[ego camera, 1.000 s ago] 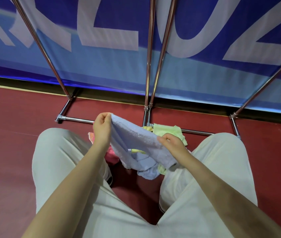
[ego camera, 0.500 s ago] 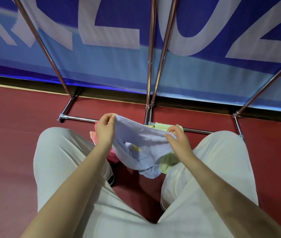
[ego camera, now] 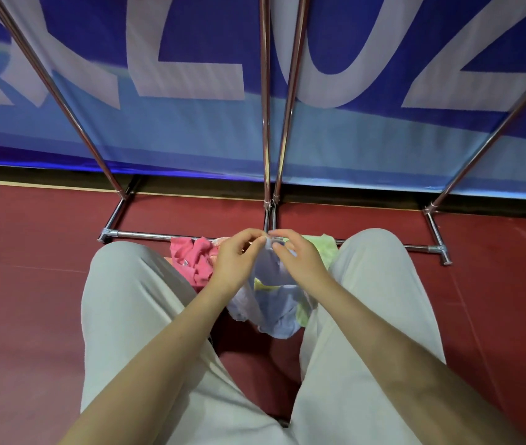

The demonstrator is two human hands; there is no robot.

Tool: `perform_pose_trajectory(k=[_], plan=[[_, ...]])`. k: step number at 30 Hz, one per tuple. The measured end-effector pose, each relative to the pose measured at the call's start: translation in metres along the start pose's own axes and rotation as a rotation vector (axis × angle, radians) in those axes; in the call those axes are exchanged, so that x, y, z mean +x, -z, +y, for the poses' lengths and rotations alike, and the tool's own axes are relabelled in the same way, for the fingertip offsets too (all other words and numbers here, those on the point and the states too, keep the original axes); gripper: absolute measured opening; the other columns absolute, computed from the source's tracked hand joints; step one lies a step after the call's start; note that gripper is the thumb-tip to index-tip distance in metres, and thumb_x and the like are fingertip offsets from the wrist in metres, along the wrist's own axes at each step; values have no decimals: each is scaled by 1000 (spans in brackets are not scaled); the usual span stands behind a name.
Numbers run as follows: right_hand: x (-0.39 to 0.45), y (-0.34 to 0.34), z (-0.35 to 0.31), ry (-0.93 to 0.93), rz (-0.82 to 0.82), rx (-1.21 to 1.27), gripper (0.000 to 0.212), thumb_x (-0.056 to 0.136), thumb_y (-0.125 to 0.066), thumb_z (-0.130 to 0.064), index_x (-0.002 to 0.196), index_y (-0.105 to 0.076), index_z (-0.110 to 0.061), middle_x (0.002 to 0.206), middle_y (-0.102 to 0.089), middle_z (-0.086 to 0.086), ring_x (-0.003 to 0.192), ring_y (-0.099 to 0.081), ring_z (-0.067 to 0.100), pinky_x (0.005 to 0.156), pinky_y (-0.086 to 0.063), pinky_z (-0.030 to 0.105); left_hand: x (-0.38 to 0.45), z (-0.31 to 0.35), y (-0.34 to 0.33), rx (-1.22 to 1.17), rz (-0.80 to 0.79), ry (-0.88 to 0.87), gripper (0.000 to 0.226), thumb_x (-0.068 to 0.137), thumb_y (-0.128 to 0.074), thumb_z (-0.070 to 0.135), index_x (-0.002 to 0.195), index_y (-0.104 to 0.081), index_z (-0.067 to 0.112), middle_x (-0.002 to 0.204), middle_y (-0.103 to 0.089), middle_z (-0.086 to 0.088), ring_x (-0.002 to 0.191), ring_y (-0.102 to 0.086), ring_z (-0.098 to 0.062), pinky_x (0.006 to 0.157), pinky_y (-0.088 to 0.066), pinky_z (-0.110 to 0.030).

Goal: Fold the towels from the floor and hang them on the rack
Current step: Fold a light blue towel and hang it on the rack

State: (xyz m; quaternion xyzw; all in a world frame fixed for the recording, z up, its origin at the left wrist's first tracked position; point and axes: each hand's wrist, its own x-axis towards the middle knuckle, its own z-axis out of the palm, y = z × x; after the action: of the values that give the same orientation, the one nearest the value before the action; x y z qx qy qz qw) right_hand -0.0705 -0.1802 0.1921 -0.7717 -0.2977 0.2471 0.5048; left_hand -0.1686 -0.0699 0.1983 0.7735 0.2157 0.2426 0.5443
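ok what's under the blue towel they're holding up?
Yellow-green towel shows below the blue towel, which the left hand and right hand pinch. Pink towel lies beside. Floor beneath is covered.

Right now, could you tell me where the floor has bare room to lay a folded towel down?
Bare red floor lies left of the left knee, and more right of the right knee, beyond the rack's foot. Between the knees it is crowded: pink towel, green towel and the blue towel pinched by both hands.

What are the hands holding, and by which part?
Both hands, left hand and right hand, pinch the light blue towel at its top edge, fingertips nearly meeting; the rest hangs down between the knees.
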Motion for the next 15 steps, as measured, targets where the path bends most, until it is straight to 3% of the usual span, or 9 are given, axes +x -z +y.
perform_pose_trajectory(k=[3, 5, 10, 13, 15], plan=[[4, -5, -1, 7, 5, -44, 17, 93, -55, -19, 79, -58, -29, 78, -60, -11, 78, -55, 6, 73, -42, 21, -1, -3, 3, 7, 55, 15, 28, 94, -56, 5, 84, -64, 30, 89, -66, 14, 82, -58, 6, 77, -43, -11], [4, -7, -1, 16, 28, -29, 17, 92, -54, -18, 78, -59, -24, 75, -60, -6, 75, -55, 9, 73, -43, 26, 0, -8, 7, 44, 77, 36, 25, 94, -58, 7, 84, -63, 29, 87, -65, 12, 80, -57, 4, 77, -44, -14], [6, -1, 1, 8, 140, -8, 13, 94, -51, -16, 85, -60, -13, 80, -61, -3, 76, -55, 7, 70, -42, 18, -7, -18, 10, 98, -118, 128, 17, 96, -57, 17, 82, -62, 24, 76, -62, 2, 71, -53, -6, 70, -44, -26], [12, 15, 8, -51, 267, 20, 13, 95, -51, -17, 86, -58, -12, 81, -58, -5, 74, -52, 2, 65, -38, 7, -10, -25, 14, 112, -153, 163, 22, 95, -58, 24, 79, -61, 10, 72, -56, 0, 69, -47, -8, 68, -40, -29], [15, 29, 15, -104, 348, 36, 12, 96, -51, -18, 87, -59, -12, 84, -58, -4, 74, -51, 6, 64, -37, 8, -10, -28, 19, 125, -160, 180, 23, 93, -58, 26, 73, -58, 14, 69, -53, 6, 66, -45, -5, 66, -38, -26]])
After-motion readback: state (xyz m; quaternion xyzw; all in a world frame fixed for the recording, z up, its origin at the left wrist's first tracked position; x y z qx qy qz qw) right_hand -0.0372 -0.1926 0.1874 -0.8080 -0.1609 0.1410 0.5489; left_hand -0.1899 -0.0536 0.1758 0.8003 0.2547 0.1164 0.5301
